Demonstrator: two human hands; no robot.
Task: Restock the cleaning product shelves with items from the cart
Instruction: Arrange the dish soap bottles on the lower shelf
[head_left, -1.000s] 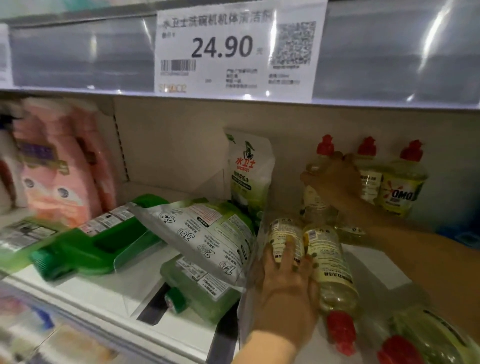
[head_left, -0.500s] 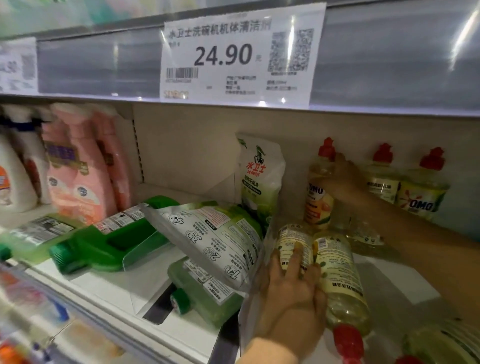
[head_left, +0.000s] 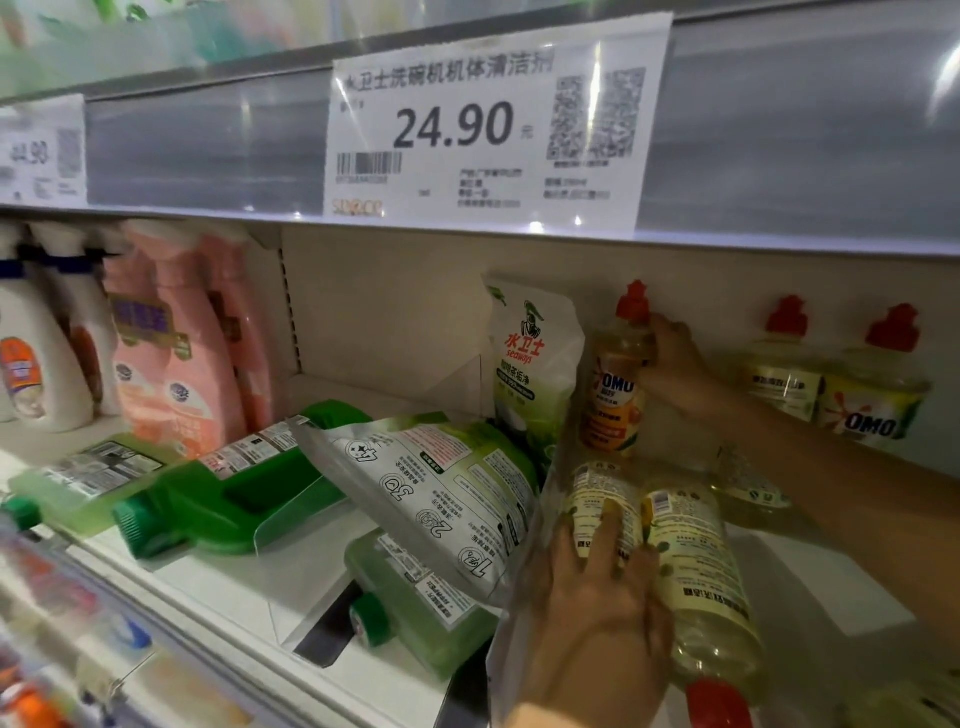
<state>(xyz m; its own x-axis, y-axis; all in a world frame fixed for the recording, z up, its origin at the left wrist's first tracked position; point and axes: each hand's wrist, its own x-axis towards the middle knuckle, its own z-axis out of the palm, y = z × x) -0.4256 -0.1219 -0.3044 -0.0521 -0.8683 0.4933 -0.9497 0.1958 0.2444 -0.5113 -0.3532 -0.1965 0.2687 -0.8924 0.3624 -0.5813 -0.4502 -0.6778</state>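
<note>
While left hand (head_left: 592, 623) fingers (head_left: 605, 525) rest straight on a toppled bottle (head_left: 587, 493), right hand (head_left: 675, 358) fingers (head_left: 657, 332) clasp the upright bottle (head_left: 615, 395).

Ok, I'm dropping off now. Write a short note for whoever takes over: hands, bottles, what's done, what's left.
Right hand: grip round the shoulder of the upright OMO bottle at the back of the shelf.
Left hand: flat on the two lying bottles, red caps toward the front.
Done: two OMO bottles stand at the back right.
Left: probably stand up the lying ones, including one clear bottle under the right forearm. The cart is out of view.
</note>
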